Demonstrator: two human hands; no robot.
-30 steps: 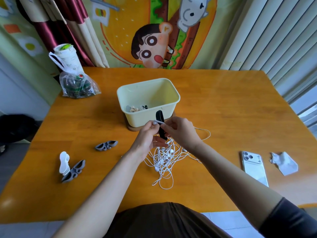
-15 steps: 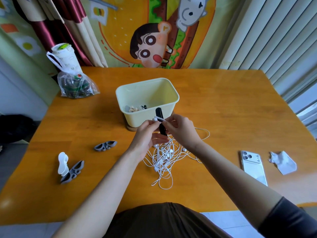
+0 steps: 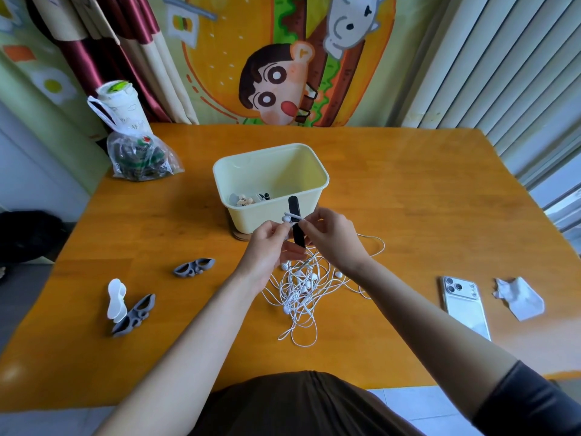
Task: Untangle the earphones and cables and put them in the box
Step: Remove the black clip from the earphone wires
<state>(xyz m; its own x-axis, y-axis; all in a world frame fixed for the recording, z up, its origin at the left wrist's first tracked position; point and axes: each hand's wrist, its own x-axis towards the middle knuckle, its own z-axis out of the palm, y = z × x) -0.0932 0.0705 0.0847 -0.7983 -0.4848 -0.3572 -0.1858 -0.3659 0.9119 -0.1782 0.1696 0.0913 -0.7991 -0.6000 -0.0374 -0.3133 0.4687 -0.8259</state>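
Centre frame: L hand [image 3: 267, 247] & R hand [image 3: 333, 237] fingertips pinch thin white earphone cable [image 3: 295, 217] crossing upright black flat strip [image 3: 294, 204]; tangled white cable heap [image 3: 301, 291] below, pale-yellow plastic box [image 3: 314, 196] just behind.

Wooden table [image 3: 408, 190], cartoon curtain [image 3: 283, 58], blinds [image 3: 503, 73]

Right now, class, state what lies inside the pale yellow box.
Small items lie at the bottom of the box, toward its left front: one tan, one white and black. Its front wall hides the floor nearest the person.
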